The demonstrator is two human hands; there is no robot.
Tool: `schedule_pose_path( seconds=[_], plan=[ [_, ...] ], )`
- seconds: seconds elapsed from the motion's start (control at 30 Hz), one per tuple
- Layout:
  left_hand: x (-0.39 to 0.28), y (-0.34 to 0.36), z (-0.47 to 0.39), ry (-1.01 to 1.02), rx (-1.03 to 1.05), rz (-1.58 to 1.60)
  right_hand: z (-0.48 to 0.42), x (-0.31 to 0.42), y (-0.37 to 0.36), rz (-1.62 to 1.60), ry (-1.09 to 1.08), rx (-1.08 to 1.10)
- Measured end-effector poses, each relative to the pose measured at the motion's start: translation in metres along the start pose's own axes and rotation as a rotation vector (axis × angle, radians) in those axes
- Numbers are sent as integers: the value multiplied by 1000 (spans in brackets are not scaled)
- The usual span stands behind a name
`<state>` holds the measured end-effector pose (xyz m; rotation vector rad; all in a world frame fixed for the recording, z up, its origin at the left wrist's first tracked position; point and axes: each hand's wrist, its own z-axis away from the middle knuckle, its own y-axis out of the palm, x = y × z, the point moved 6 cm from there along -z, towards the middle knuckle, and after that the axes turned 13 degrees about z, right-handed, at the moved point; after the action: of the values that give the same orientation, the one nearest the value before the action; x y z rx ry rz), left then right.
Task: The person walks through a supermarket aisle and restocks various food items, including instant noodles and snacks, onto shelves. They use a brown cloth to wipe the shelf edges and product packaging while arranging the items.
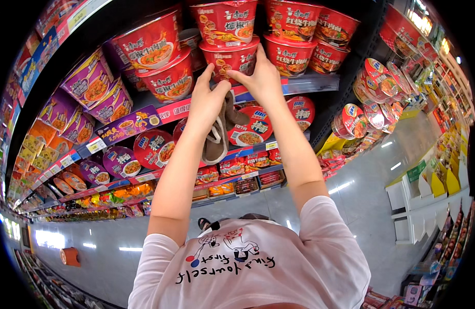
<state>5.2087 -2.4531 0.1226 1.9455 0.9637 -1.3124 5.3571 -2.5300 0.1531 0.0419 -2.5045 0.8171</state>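
Two red instant noodle bowls are stacked in front of me, the upper bowl (226,23) resting on the lower bowl (224,61). My right hand (262,79) grips the lower one, fingers along its right side and thumb across its front. At its lower left is my left hand (208,102), holding a brown cloth (216,145) with a pale edge that hangs over the shelf front. The left index fingertip is close to the bowl's left side; whether it touches cannot be told. Part of the cloth is hidden behind my left hand and forearm.
Similar red bowls (166,79) stand to the left, and more red bowls (291,56) to the right. Purple noodle bowls (92,83) fill the far left. Below the shelf edge (311,85) is a row of round noodle packs (154,148). A white display rack (407,197) stands across the aisle.
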Motion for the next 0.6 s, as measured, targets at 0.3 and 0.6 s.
schedule_pose_path(
  seconds=[0.3,0.6],
  plan=[
    [-15,9,14,-55,-27,187,25,1,-19,40,-65,-237],
    [-44,10,82,0,56,261,5,-100,-65,377,154,-348]
  ],
)
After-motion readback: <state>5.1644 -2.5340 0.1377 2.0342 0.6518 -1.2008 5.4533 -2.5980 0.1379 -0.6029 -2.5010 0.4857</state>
